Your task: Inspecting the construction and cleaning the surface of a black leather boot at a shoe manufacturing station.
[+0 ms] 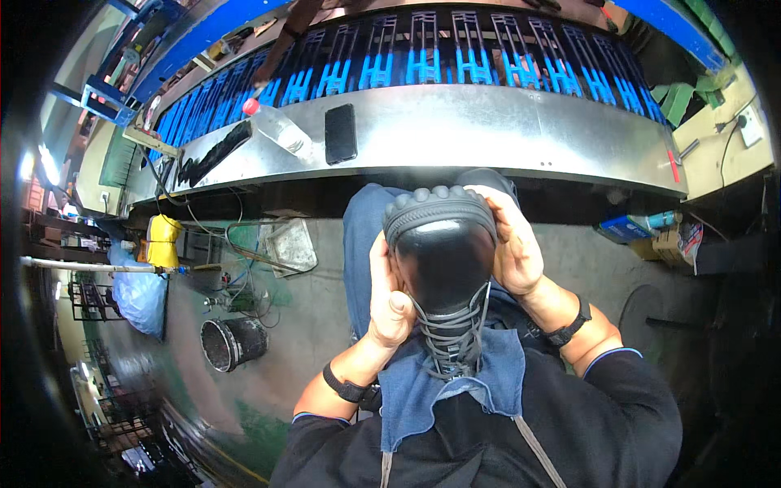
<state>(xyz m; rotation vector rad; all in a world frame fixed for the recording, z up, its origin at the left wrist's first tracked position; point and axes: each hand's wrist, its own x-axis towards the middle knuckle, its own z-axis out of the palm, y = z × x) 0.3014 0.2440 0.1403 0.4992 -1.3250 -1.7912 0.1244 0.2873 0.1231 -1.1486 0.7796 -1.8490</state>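
A black lace-up boot (443, 264) with a glossy toe and a thick lugged sole rests over my lap, its toe pointing away from me. My left hand (389, 297) presses along the boot's left side, thumb up. On the other side my right hand (514, 244) wraps the sole edge near the toe, the fingertips reaching over the far rim. Grey laces (451, 342) run criss-cross up the front toward my chest. Beneath the boot lies a blue denim cloth (411, 403) with cords, worn over my black shirt.
Ahead runs a metal ledge (455, 122) beside a conveyor with blue racks (423, 65). On the ledge lie a phone (341, 134), a clear bottle (281, 128) with a red cap and a black glove-like item (215, 153). A black bucket (234, 343) stands on the floor at left.
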